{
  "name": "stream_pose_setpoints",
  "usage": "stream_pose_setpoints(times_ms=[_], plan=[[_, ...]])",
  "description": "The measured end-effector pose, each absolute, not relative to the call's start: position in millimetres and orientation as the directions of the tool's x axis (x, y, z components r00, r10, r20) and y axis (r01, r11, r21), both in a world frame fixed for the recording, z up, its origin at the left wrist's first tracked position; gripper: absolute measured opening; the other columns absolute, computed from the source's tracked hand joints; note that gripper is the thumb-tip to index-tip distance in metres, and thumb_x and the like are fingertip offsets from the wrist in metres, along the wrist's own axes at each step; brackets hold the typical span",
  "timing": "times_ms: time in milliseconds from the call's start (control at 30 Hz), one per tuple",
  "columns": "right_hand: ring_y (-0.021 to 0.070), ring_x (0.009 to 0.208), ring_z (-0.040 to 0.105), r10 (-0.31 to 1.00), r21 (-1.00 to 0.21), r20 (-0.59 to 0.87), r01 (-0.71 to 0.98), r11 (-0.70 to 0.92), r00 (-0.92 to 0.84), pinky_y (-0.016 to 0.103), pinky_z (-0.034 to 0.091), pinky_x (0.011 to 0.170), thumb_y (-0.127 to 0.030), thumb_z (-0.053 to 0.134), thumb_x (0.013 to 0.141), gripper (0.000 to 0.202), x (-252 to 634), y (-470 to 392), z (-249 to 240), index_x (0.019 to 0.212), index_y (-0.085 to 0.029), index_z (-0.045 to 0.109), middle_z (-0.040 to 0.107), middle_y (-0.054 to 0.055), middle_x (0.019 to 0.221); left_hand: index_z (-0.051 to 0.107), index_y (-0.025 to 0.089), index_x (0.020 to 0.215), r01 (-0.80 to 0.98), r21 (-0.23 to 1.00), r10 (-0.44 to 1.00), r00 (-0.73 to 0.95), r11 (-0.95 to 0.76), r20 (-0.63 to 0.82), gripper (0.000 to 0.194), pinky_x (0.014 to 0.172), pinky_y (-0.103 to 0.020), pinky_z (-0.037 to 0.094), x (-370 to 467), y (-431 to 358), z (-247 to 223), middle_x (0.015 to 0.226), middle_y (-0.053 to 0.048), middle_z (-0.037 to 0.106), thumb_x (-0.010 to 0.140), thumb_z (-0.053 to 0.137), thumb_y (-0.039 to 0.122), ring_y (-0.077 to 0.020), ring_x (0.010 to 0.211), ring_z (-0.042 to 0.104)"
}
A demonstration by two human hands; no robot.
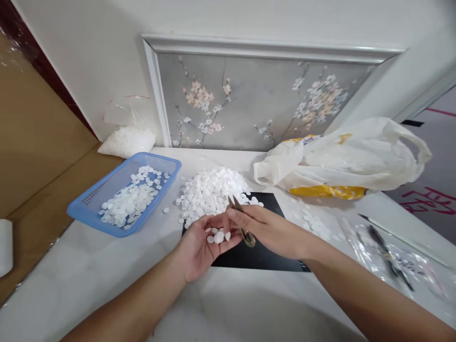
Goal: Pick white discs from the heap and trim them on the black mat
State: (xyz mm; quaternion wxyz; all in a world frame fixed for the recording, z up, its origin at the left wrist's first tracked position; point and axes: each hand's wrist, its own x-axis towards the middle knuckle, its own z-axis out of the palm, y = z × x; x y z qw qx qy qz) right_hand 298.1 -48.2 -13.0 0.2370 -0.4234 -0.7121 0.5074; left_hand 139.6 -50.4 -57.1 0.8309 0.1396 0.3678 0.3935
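Observation:
My left hand (204, 247) is turned palm up and cupped, with several small white discs (218, 236) lying in it. In my right hand (274, 230) is a pair of thread snips (248, 236), blades pointing up and away from me. The right fingers reach over the left palm, close to the discs there. Just beyond both hands rises a heap of white discs (213, 190), partly resting on a black mat (263, 256). Whether the right fingertips also pinch a disc is hidden.
A blue basket (80, 209) with more discs stands at left, before a clear bag of white material (128, 141). A white plastic bag (338, 161) lies at back right. Scattered discs (315, 223), a pen (388, 251) and clear plastic bags (409, 268) are at right.

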Motion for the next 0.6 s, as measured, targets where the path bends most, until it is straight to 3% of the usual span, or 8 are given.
stream_pose_setpoints(times_ms=[167,267,300,367,400,467,533,600], plan=[[0.0147,0.064,0.055,0.954,-0.992,0.019,0.115,0.056,-0.3,0.025,0.044,0.061,-0.056,0.041,0.091,0.043,313.8,-45.3,-27.1,0.075,-0.019,0.058,0.059,0.002,0.07,0.062,0.01,0.076,-0.405,0.595,0.719,0.421,0.694,-0.553,0.037,0.066,-0.023,0.054,141.9,-50.9,-58.9,0.074,-0.009,0.067,0.095,0.034,0.025,-0.0126,0.065,0.065],[0.0105,0.044,0.036,0.997,-0.967,0.058,0.244,0.069,-0.049,0.023,0.032,0.046,-0.054,0.044,0.09,0.039,332.6,-42.4,-43.8,0.073,-0.02,0.054,0.039,-0.006,0.05,0.042,0.018,0.053,-0.3,0.69,0.742,0.411,0.659,-0.53,0.044,0.038,-0.017,0.031,129.5,-48.0,-42.8,0.044,0.007,0.04,0.092,0.048,0.038,-0.004,0.033,0.032],[0.0109,0.044,0.036,0.997,-0.935,0.076,0.346,0.074,-0.01,0.023,0.032,0.047,-0.05,0.045,0.09,0.035,339.4,-42.4,-50.8,0.076,-0.02,0.056,0.038,-0.007,0.05,0.036,0.019,0.05,-0.27,0.755,0.786,0.383,0.598,-0.485,0.049,0.036,-0.017,0.024,120.2,-45.6,-32.5,0.041,0.009,0.03,0.09,0.049,0.044,-0.0042,0.033,0.023],[0.0136,0.051,0.044,0.991,-0.845,0.131,0.526,0.102,0.018,0.025,0.036,0.052,-0.04,0.046,0.09,0.025,351.1,-43.9,-65.7,0.088,-0.021,0.062,0.046,-0.004,0.056,0.034,0.019,0.05,0.168,0.979,0.988,0.08,0.115,-0.13,0.051,0.043,-0.019,0.025,93.4,-38.2,-8.1,0.045,0.007,0.029,0.093,0.041,0.044,-0.007,0.04,0.027],[0.0154,0.057,0.05,0.987,-0.801,0.16,0.586,0.123,0.01,0.027,0.039,0.057,-0.035,0.046,0.09,0.023,355.3,-45.2,-72.9,0.096,-0.021,0.064,0.053,-0.001,0.064,0.038,0.019,0.052,0.474,0.88,0.995,-0.077,-0.023,0.067,0.046,0.047,-0.02,0.026,77.1,-33.2,3.6,0.047,0.006,0.033,0.093,0.04,0.04,-0.0086,0.044,0.032],[0.017,0.065,0.054,0.977,-0.743,0.212,0.647,0.174,-0.02,0.029,0.043,0.062,-0.026,0.043,0.089,0.027,359.5,-47.9,-84.5,0.1,-0.022,0.066,0.058,0.003,0.082,0.053,0.02,0.071,0.878,0.475,0.917,-0.234,0.056,0.323,0.027,0.054,-0.023,0.029,43.3,-21.3,20.1,0.054,0.005,0.042,0.092,0.04,0.031,-0.0134,0.053,0.04],[0.0163,0.066,0.055,0.969,-0.716,0.242,0.665,0.215,-0.052,0.029,0.045,0.062,-0.021,0.04,0.087,0.031,359.3,-49.2,-90.3,0.099,-0.022,0.069,0.056,0.005,0.091,0.057,0.018,0.087,0.978,0.167,0.953,-0.167,0.127,0.255,0.021,0.062,-0.027,0.036,15.1,-8.7,23.6,0.073,-0.001,0.056,0.09,0.037,0.024,-0.0186,0.068,0.052],[0.0152,0.062,0.053,0.968,-0.703,0.243,0.676,0.219,-0.061,0.029,0.046,0.06,-0.02,0.039,0.088,0.033,357.6,-48.9,-89.8,0.101,-0.022,0.069,0.054,0.005,0.089,0.061,0.015,0.093,0.983,0.112,0.966,-0.167,0.147,0.199,0.021,0.069,-0.034,0.042,-1.2,1.4,16.9,0.084,-0.008,0.062,0.086,0.044,0.025,-0.0256,0.08,0.056]])
